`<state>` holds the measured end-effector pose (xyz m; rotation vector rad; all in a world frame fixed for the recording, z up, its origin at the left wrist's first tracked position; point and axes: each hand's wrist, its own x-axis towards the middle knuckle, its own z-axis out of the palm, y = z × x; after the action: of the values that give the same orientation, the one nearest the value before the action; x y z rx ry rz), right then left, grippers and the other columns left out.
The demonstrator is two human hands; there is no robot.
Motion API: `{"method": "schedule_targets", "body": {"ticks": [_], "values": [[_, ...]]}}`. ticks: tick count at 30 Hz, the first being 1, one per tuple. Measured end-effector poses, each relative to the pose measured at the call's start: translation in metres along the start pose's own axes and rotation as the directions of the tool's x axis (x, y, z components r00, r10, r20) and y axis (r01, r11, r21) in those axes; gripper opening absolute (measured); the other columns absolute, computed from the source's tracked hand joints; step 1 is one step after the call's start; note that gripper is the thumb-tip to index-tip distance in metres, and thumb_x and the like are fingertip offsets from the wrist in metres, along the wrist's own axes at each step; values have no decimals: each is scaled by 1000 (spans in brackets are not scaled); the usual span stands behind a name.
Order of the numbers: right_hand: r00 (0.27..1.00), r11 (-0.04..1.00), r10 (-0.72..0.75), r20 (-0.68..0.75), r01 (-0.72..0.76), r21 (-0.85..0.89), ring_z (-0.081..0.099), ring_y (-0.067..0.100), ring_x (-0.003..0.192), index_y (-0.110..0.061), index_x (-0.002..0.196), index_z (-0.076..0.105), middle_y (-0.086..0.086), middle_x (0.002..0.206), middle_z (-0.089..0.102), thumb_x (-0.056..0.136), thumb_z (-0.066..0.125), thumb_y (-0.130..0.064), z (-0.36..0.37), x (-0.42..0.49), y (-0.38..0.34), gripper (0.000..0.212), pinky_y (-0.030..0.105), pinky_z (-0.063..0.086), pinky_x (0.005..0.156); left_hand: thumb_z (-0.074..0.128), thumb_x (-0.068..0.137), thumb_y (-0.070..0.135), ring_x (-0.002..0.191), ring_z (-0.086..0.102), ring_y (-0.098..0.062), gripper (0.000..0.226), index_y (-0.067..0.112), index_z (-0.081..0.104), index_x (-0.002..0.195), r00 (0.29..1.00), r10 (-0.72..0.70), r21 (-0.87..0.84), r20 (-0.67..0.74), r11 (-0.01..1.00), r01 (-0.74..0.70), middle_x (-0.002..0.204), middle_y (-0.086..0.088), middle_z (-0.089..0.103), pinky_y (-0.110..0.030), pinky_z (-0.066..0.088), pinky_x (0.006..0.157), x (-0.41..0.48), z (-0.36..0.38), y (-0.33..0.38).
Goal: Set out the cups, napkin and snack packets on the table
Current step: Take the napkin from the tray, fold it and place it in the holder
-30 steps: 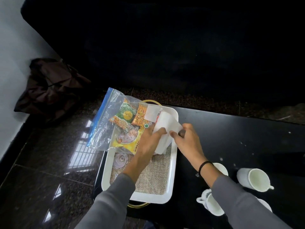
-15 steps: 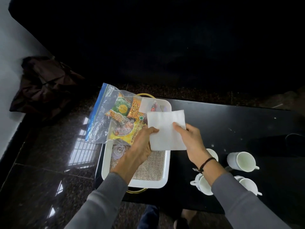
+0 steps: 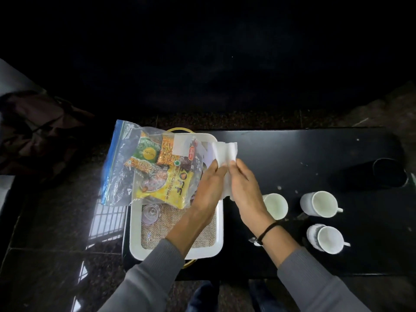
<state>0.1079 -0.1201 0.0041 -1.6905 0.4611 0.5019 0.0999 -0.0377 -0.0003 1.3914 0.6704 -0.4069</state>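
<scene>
Both my hands hold a white napkin (image 3: pixel 225 153) over the right rim of the white tray (image 3: pixel 135 233). My left hand (image 3: pixel 208 188) and my right hand (image 3: pixel 244 188) pinch it close together, so the napkin is folded between them. A clear zip bag of snack packets (image 3: pixel 155 167) lies across the tray's far left end and overhangs it. Three white cups stand on the black table (image 3: pixel 304 154) to the right: one (image 3: pixel 275 206) beside my right wrist, one (image 3: pixel 319 203) further right, one (image 3: pixel 328 239) nearer me.
A small clear glass lid or cup (image 3: pixel 150 213) lies on the tray's burlap liner (image 3: pixel 175 221). A dark round object (image 3: pixel 389 174) sits at the table's far right. A dark bag (image 3: pixel 38 131) lies on the glossy floor at left.
The napkin was held flat and spread half a second ago; now my hands have come together and it is folded between them. The view has also tilted down.
</scene>
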Motion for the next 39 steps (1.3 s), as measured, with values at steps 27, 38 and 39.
{"method": "schedule_targets", "body": {"ticks": [27,38,39], "values": [[1000,988,-8,-13,10,153,70,-3,70,-12,110,73,-6,88,77,77,86,-17,-310,16,-5,36,10,49,55,66,94,34,93,75,-24,20,26,77,109,831,-103,310,546,947,-86,105,-7,78,-30,59,73,2,212,35],[986,987,-130,-102,119,-104,77,12,87,-18,102,78,0,88,80,92,73,-12,-438,14,19,14,20,60,65,87,77,22,87,74,-15,31,21,73,104,902,-73,498,425,851,-166,98,1,78,-26,57,73,13,313,11],[965,982,-172,-197,152,-112,77,11,85,-18,100,79,0,87,79,92,72,-11,-445,15,20,12,17,59,65,87,77,19,89,74,-16,31,20,72,104,916,-64,515,397,841,-164,99,0,78,-26,56,74,15,319,8]]}}
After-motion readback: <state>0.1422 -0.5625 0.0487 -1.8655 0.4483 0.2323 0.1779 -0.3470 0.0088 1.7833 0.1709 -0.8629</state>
